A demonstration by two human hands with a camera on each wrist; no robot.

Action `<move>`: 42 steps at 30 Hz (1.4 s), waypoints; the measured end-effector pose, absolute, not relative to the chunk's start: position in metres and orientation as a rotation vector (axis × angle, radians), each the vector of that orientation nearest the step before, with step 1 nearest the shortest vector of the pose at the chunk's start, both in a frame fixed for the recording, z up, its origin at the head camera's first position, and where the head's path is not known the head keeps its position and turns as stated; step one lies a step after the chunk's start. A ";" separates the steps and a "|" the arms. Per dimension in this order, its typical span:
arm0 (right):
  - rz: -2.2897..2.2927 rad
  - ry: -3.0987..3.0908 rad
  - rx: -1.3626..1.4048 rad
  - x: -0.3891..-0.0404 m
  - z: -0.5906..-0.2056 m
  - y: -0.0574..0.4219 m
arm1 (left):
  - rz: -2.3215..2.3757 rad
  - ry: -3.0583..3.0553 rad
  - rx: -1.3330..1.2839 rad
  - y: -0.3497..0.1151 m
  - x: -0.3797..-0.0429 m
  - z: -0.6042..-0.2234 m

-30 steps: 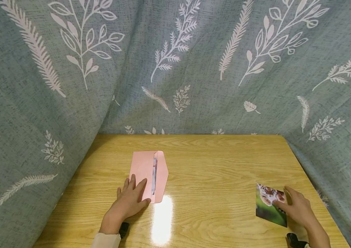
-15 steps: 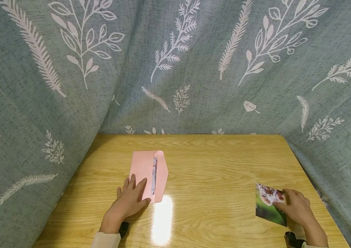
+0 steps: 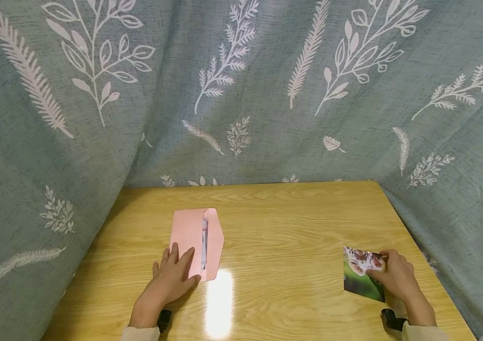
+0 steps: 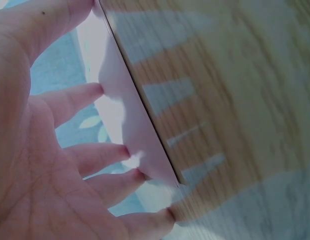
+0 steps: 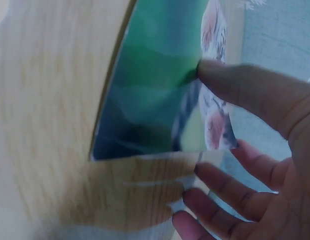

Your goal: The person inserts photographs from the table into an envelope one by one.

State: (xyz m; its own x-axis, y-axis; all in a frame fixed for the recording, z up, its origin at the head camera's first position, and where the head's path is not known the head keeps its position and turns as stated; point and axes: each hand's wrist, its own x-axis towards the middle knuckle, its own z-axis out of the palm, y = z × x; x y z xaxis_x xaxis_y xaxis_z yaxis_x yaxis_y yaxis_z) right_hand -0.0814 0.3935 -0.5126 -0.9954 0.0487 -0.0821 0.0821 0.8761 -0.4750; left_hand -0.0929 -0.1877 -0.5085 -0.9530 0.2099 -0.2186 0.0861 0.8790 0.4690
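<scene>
A pink envelope (image 3: 188, 227) lies on the wooden table, its pointed flap (image 3: 215, 244) folded out to the right. Printed paper (image 3: 204, 248) shows in the slot of the envelope. Across the envelope's near part rests my left hand (image 3: 169, 277), fingers spread and straight; in the left wrist view the fingertips (image 4: 120, 152) meet its pink surface. At the right, my right hand (image 3: 399, 277) pinches a glossy photo card (image 3: 361, 282) of a tiger on green. The thumb (image 5: 230, 82) presses on the picture face, and the index fingertip sits at the card's edge.
A grey-green curtain (image 3: 267, 142) with white leaf prints hangs behind the table and along both sides. The wood-grain tabletop (image 3: 275, 237) spans the space between the hands, with a bright light reflection (image 3: 219, 303) near the envelope.
The head view has shifted slightly, so the whole scene sits further left. Both hands keep almost the same places on the envelope and the photo card.
</scene>
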 end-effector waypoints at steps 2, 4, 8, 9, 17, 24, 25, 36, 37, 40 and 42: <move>-0.797 2.946 0.133 -0.083 -0.512 0.391 | 0.681 2.783 0.223 -0.189 -0.092 -0.508; -0.833 2.906 0.176 -0.083 -0.510 0.390 | 0.684 2.781 0.232 -0.190 -0.091 -0.509; -0.883 2.865 0.238 -0.082 -0.508 0.390 | 0.689 2.779 0.235 -0.190 -0.092 -0.510; -0.897 2.868 0.241 -0.082 -0.508 0.389 | 0.690 2.779 0.236 -0.190 -0.092 -0.510; -1.448 2.565 0.314 -0.083 -0.506 0.385 | 0.676 2.812 0.249 -0.193 -0.092 -0.513; -1.732 2.431 0.309 -0.084 -0.501 0.379 | 0.687 2.805 0.251 -0.192 -0.092 -0.514; -1.747 2.431 0.302 -0.084 -0.500 0.378 | 0.688 2.805 0.251 -0.192 -0.092 -0.514; -1.901 2.387 0.279 -0.101 -0.499 0.351 | 0.688 2.806 0.245 -0.192 -0.093 -0.514; -1.909 2.383 0.270 -0.103 -0.499 0.348 | 0.689 2.802 0.241 -0.192 -0.093 -0.513; -1.940 2.370 0.260 -0.108 -0.498 0.339 | 0.690 2.790 0.232 -0.192 -0.092 -0.513; -1.968 2.356 0.244 -0.112 -0.497 0.333 | 0.694 2.784 0.228 -0.192 -0.092 -0.513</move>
State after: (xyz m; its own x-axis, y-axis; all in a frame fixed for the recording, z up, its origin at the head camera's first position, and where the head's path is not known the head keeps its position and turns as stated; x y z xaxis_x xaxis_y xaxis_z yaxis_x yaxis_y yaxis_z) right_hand -0.1117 0.3333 -0.4974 -0.9856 0.0813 -0.1485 0.1607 0.1718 -0.9720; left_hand -0.0922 -0.1922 -0.5126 -0.9532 0.2134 -0.2141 0.0880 0.8735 0.4789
